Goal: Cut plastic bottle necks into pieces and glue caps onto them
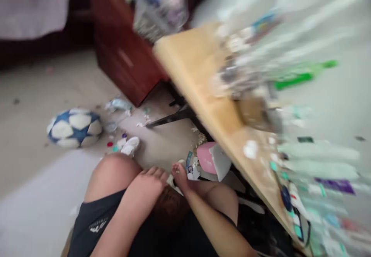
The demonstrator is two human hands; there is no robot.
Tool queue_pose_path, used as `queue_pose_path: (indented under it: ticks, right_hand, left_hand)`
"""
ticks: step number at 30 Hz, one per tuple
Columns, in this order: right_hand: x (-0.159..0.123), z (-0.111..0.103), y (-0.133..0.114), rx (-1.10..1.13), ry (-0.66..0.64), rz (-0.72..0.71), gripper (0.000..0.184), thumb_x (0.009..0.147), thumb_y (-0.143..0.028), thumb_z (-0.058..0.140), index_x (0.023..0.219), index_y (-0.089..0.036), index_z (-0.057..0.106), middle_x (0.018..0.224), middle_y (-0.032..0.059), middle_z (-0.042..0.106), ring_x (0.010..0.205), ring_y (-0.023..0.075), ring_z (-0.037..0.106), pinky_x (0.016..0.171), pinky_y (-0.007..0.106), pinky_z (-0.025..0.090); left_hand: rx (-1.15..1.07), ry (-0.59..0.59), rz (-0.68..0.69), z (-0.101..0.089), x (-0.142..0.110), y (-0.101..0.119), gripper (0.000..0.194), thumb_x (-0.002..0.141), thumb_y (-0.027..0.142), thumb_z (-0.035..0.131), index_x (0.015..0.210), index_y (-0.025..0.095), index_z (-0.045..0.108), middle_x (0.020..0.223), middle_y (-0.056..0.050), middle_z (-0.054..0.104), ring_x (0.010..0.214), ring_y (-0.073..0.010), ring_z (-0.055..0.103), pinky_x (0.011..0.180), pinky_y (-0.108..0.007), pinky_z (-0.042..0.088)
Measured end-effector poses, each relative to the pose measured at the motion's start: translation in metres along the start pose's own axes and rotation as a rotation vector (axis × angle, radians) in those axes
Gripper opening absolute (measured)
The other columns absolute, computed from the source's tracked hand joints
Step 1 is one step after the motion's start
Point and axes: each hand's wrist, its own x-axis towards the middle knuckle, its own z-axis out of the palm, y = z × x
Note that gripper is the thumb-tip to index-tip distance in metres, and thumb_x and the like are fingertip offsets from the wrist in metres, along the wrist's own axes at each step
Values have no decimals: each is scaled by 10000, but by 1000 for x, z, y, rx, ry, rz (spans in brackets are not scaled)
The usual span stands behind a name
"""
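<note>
My left hand (152, 179) is over my lap, seen from the back, with its fingers bent downward. My right hand (179, 176) is close beside it, its fingers curled in. A small pale patch (171, 181) shows between the two hands, too blurred to name. Under them a dark brown shape (168, 203) with faint marks lies between my thighs. The undersides of both hands are hidden, so what they hold cannot be made out.
A wooden table (191, 60) with blurred clutter and a green bottle (301, 79) runs along the right. Below it are a pink bin (206, 158) and a dark table leg (171, 118). A blue-and-white ball (75, 128) and white shoes (130, 145) are on the floor.
</note>
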Motion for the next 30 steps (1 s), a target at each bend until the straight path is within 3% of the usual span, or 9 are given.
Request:
queue_pose_path:
  ticks: [4, 6, 7, 10, 13, 15, 19, 25, 30]
  right_hand:
    - [-112, -81, -84, -32, 51, -313, 113, 872, -315, 659, 826, -212, 649, 747, -5, 637, 659, 133, 597, 625, 280, 522]
    - [-154, -138, -111, -31, 95, -443, 74, 863, -227, 650, 913, -273, 679, 843, 9, 687, 768, 166, 638, 730, 318, 539]
    - [-167, -170, -121, -61, 132, -510, 218, 865, -172, 636, 1038, -300, 674, 934, 24, 699, 846, 184, 650, 799, 344, 537]
    - [-163, -267, -134, -545, 512, -675, 377, 913, -120, 537, 1256, -271, 579, 1009, 90, 668, 944, 231, 642, 840, 401, 533]
    - [-119, -333, -136, -587, 561, -670, 306, 946, -117, 462, 1184, -217, 626, 993, 110, 655, 959, 239, 618, 846, 411, 520]
    - [-89, -352, -138, -596, 553, -701, 282, 964, -132, 438, 1127, -209, 655, 1000, 107, 660, 967, 230, 612, 852, 402, 517]
    - [-62, -355, -140, -618, 494, -789, 195, 951, -155, 523, 1068, -203, 672, 1029, 79, 687, 990, 213, 613, 876, 372, 511]
    - [-76, -355, -128, -549, 471, -804, 223, 933, -159, 571, 1125, -236, 656, 1122, 45, 689, 1061, 198, 601, 926, 355, 499]
    - [-90, -354, -118, -408, 606, -719, 199, 955, -171, 520, 1024, -250, 689, 909, 40, 679, 841, 188, 634, 753, 322, 540]
  left_hand:
    - [171, -6, -30, -4, 11, 2, 231, 963, 325, 456, 943, 216, 658, 949, -68, 701, 898, -254, 664, 760, -330, 490]
    - [236, 4, -23, 0, 17, 6, 271, 965, 365, 435, 1006, 216, 657, 1013, -83, 709, 936, -269, 674, 774, -343, 507]
    - [265, -6, -9, 1, 21, 10, 280, 962, 368, 433, 1026, 215, 658, 1041, -90, 712, 931, -271, 681, 784, -352, 514]
    - [306, -80, 15, 6, 36, 28, 285, 957, 354, 430, 1040, 217, 666, 1094, -98, 715, 992, -268, 680, 831, -361, 529]
    - [190, -119, 23, 11, 57, 55, 258, 925, 328, 476, 1032, 234, 691, 1096, -94, 730, 1012, -275, 684, 868, -388, 538]
    - [93, -136, 52, 16, 71, 77, 228, 870, 359, 567, 1004, 253, 719, 1078, -87, 747, 1015, -288, 691, 898, -396, 539]
    - [17, -152, 109, 32, 89, 129, 226, 833, 422, 635, 970, 280, 743, 1058, -54, 763, 1008, -255, 705, 905, -320, 548]
    - [-146, -138, 84, 52, 103, 193, 275, 867, 471, 601, 970, 257, 740, 1028, -56, 765, 983, -229, 708, 906, -292, 546]
    - [-222, -141, 61, 55, 112, 211, 275, 849, 479, 620, 938, 250, 745, 993, -51, 770, 955, -232, 708, 850, -289, 557]
